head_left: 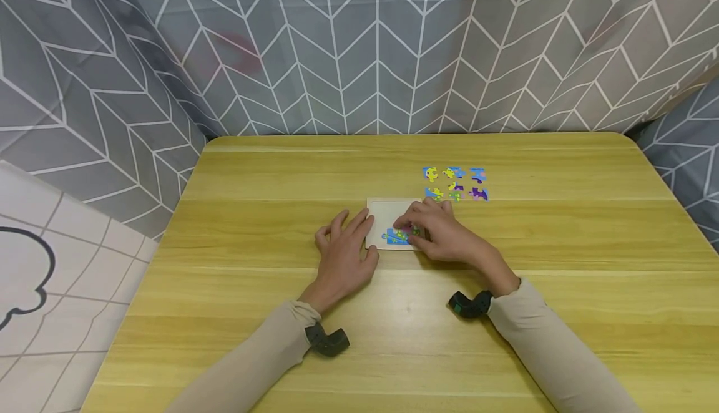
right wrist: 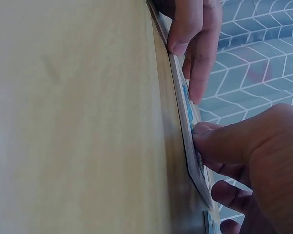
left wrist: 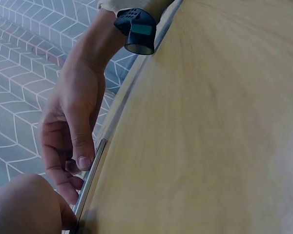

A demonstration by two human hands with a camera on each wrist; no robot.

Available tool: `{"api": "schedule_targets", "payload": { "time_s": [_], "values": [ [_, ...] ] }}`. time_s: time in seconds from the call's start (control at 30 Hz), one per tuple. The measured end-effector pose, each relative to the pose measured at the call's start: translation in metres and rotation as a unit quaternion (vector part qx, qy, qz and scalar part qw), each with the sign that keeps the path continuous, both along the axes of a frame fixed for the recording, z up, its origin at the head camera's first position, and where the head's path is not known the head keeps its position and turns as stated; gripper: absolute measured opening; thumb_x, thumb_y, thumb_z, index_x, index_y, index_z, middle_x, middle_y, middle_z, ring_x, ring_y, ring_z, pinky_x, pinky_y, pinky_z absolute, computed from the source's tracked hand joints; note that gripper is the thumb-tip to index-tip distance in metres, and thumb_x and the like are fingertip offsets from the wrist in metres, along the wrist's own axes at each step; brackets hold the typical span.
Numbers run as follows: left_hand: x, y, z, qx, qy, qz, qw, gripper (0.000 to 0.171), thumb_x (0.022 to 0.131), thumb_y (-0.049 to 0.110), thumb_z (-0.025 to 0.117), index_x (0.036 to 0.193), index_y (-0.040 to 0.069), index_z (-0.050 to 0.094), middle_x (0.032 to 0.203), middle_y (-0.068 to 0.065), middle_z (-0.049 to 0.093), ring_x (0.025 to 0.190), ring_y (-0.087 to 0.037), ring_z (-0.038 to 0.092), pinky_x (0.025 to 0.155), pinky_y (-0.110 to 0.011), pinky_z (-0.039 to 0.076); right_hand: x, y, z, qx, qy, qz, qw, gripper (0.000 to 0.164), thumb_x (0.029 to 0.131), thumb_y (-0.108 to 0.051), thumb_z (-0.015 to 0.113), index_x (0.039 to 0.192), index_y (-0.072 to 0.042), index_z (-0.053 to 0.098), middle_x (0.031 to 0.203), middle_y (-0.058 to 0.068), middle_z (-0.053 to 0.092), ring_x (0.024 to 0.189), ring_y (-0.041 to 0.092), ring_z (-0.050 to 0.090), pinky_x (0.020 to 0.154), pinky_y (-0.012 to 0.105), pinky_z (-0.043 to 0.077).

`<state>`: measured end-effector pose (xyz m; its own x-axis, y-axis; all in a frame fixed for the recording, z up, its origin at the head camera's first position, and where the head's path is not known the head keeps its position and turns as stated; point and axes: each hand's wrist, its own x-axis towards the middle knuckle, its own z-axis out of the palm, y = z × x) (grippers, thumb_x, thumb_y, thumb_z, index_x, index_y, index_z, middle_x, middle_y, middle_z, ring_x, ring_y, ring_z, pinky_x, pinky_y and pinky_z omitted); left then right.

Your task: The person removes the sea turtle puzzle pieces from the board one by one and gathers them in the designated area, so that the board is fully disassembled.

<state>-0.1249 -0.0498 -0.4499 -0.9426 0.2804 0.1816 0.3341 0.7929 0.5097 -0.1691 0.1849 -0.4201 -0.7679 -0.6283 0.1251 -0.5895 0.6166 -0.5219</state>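
A shallow white puzzle tray (head_left: 379, 213) lies on the table, with joined blue, green and yellow jigsaw pieces (head_left: 396, 237) along its bottom. My left hand (head_left: 346, 263) rests at the tray's left side, fingers spread and fingertips over its rim. Over the tray's lower right, my right hand (head_left: 444, 232) pinches a jigsaw piece between thumb and index finger, and the fingers mostly hide that piece. Low over the tray edge, the right thumb (right wrist: 217, 141) shows close up in the right wrist view. The left wrist view has the right hand (left wrist: 78, 117) bent down to the tray.
Several loose jigsaw pieces (head_left: 479, 193), yellow, blue and purple, lie in two rows beyond the tray's upper right corner. A wooden table (head_left: 269, 170) bears everything, with a grey patterned curtain (head_left: 359, 57) behind its far edge. Black cameras (head_left: 327, 340) sit on both wrists.
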Motion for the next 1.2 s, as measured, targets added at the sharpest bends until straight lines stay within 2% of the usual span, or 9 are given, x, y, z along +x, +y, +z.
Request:
{"api": "schedule_targets", "payload": {
  "time_s": [0.53,0.97,1.2],
  "values": [
    [0.0000,0.0013,0.0001,0.000,-0.005,-0.002,1.0000,0.058,0.092,0.027,0.052,0.149,0.013,0.054,0.160,-0.001,0.046,0.151,-0.037,0.027,0.106,-0.060,0.017,0.0010,-0.0001,0.0020,-0.011,-0.031,-0.001,0.999,0.018,0.092,-0.007,0.070,0.107,-0.017,0.069,0.101,-0.005,0.067,0.088,0.014,0.041,0.080,0.038,0.018],
    [-0.0011,0.0009,-0.0003,-0.006,-0.002,-0.002,1.0000,0.058,0.093,0.027,0.052,0.148,0.012,0.054,0.159,-0.001,0.047,0.151,-0.037,0.028,0.106,-0.060,0.017,-0.0013,-0.0016,0.0027,-0.014,-0.007,0.013,1.000,0.021,0.090,-0.006,0.072,0.108,-0.018,0.069,0.101,-0.007,0.071,0.094,0.016,0.052,0.082,0.039,0.022],
    [-0.0010,0.0004,-0.0003,-0.006,0.000,-0.002,1.0000,0.058,0.093,0.027,0.052,0.148,0.013,0.054,0.159,-0.001,0.047,0.151,-0.037,0.028,0.107,-0.060,0.017,0.0000,-0.0028,0.0021,-0.009,0.008,0.018,1.000,0.022,0.090,-0.004,0.070,0.108,-0.018,0.072,0.101,-0.008,0.072,0.095,0.016,0.053,0.081,0.038,0.023]
  ]
}}
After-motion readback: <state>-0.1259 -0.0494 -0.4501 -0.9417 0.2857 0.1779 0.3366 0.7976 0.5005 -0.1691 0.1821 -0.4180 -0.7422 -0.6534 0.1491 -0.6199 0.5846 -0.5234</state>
